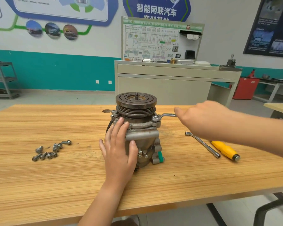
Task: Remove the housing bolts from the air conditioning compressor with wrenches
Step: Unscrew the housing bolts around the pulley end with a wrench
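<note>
A pale striped wooden worktop fills the foreground of a training workshop. Behind it stands a beige teaching bench topped by a wiring-diagram board, with a grey shelf cart at far left and a red cabinet at right. The air conditioning compressor stands upright near the middle of the worktop, its dark grooved pulley facing up with a short threaded shaft rising from the centre. The person's left hand lies flat against the near side of the housing, fingers straight and spread, the thumb resting beside a tube-shaped boss, grasping nothing. The right hand, somewhat blurred, reaches in from the right and grasps the handle end of a slim steel wrench, fingers curled over it. The wrench's head sits on a bolt at the flange on the compressor's right side, just under the pulley. To the right of the compressor, partly under the right forearm, an L-shaped socket wrench lies on the wood, and just beside it lies a screwdriver with a yellow handle, the two roughly parallel. Well apart on the left side of the worktop, a loose cluster of removed flanged bolts lies scattered.
</note>
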A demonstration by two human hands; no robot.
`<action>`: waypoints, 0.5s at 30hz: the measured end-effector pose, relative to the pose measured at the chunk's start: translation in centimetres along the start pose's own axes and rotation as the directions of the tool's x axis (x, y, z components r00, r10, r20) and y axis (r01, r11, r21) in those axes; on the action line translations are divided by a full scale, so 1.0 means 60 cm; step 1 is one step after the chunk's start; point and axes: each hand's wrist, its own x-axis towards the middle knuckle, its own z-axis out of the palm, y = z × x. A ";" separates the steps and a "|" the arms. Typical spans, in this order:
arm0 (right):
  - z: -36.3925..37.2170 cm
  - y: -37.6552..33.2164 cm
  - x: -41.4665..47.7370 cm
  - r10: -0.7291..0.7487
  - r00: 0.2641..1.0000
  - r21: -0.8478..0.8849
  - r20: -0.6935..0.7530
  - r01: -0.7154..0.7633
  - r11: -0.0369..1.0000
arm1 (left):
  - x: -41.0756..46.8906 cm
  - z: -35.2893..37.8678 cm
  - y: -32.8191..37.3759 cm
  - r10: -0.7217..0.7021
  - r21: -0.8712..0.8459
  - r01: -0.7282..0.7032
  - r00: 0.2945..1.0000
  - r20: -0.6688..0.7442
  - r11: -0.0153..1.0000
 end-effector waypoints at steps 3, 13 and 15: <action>0.009 0.007 0.029 0.023 1.000 -0.061 -0.019 -0.024 0.998 | 0.000 -0.001 -0.003 -0.002 0.003 0.002 1.000 0.006 1.000; 0.069 -0.022 0.122 0.189 0.941 0.284 -0.282 -0.106 0.953 | -0.002 -0.003 -0.002 -0.029 0.011 0.028 0.999 0.036 1.000; 0.066 -0.021 0.105 0.352 0.902 0.536 -0.251 -0.173 0.826 | -0.002 -0.005 -0.002 -0.028 0.015 0.028 0.999 0.044 1.000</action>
